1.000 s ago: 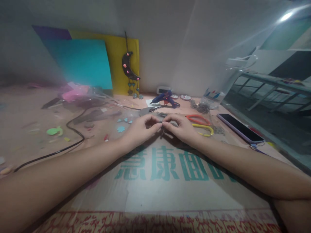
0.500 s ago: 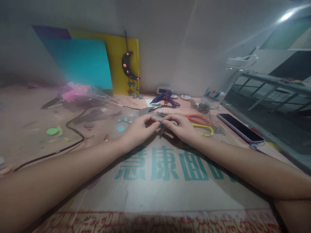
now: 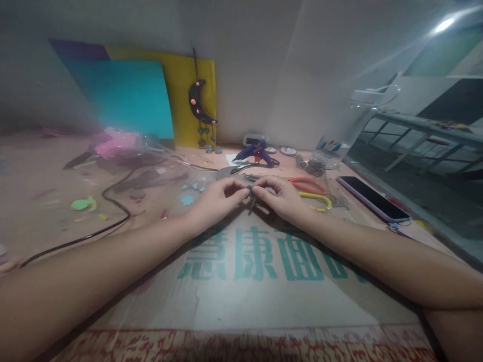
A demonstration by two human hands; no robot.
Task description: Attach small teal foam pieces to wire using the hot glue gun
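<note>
Small dark piece (image 3: 250, 190): sitting between both hands, in front of the glue gun (image 3: 253, 152), on the wearer's side. A short thin end is hanging below it; exact shape uncertain, fingertips covering much of it.

Left hand (image 3: 216, 202): thumb and forefinger are closing on the piece from the left. Right hand (image 3: 282, 200): thumb and forefinger are pinching it from the right. The two pinches are nearly meeting; neither hand's fingers are spreading apart at the tips.

Risk, judged: the grip is resting on fingertips only, so a sideways roll or uneven pull could be letting the piece slip, bend or drop. Glue gun is showing a small red light; if its tip is hot, a hand straying that way could be getting burnt.

Surroundings: an orange handle (image 3: 309, 185) and a yellow handle (image 3: 323, 202) are lying right of the glue gun and nearer the wearer. Pale blue bits (image 3: 187, 200) are lying left of it, also nearer. The phone (image 3: 372, 197) is resting farther right on the table (image 3: 53, 191).
</note>
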